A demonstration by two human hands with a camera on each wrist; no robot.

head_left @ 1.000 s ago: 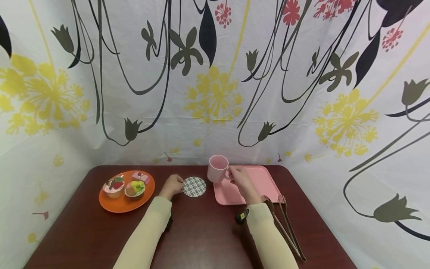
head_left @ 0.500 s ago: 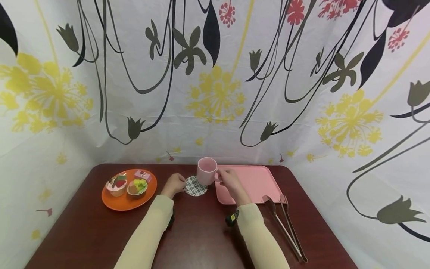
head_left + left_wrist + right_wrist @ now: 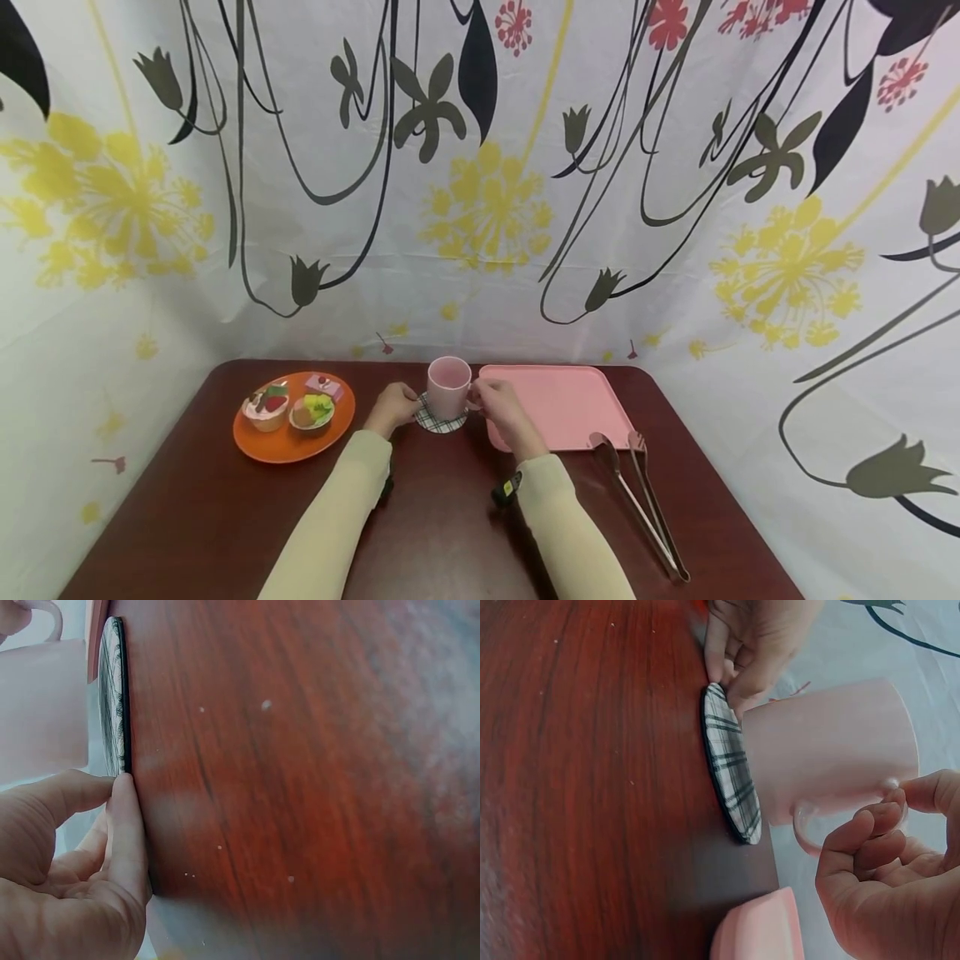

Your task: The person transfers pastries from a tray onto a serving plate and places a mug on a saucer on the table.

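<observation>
A pink mug (image 3: 448, 390) is just above a round plaid coaster (image 3: 438, 423), and a narrow gap shows between them in the left wrist view. My right hand (image 3: 501, 408) holds the mug by its handle (image 3: 807, 827), thumb and fingers pinching it. At the coaster's left edge, my left hand (image 3: 393, 408) pinches the rim between thumb and fingers. The coaster (image 3: 731, 769) lies at the tabletop, its dark underside edge visible in both wrist views. The mug hides the coaster's far part in the head view.
Right of the mug lies a pink tray (image 3: 558, 408). An orange plate (image 3: 273, 454) with toy cupcakes (image 3: 264, 410) and a cake slice (image 3: 324, 386) is at the left. Metal tongs (image 3: 645, 508) rest near the tray's front right corner. A patterned curtain (image 3: 480, 317) hangs behind the table (image 3: 442, 517).
My right hand has carried the mug leftward, away from over the pink tray and down to just above the coaster. The left hand has kept its pinch on the coaster.
</observation>
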